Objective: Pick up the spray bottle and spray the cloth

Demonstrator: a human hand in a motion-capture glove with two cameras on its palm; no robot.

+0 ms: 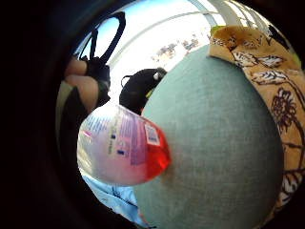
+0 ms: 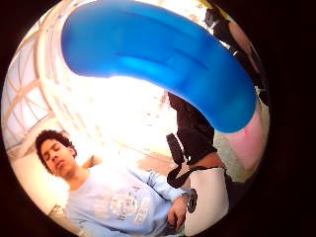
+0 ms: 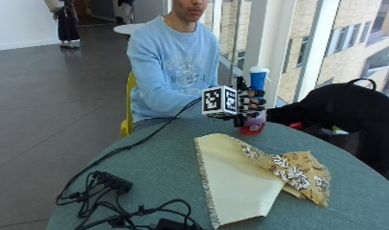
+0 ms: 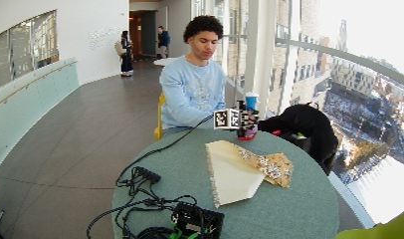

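Observation:
In the outside view my gloved right hand (image 3: 250, 103) grips the spray bottle (image 3: 254, 122) around its neck at the far side of the round green table (image 3: 156, 163). The bottle stands upright, with a blue spray head (image 3: 259, 76) above my fingers and red liquid at its base. I cannot tell whether the base touches the table. The little finger side palm view shows the bottle's labelled body (image 1: 124, 148) close by; the thumb side palm view is filled by the blue head (image 2: 163, 54). The yellow cloth (image 3: 245, 177) with a floral edge lies folded in the table's middle, apart from the bottle.
Black cables and a power strip (image 3: 111, 191) lie at the table's near left. A black bag (image 3: 348, 110) sits beyond the table's right edge. The person sits on a yellow chair (image 3: 126, 115) behind the table.

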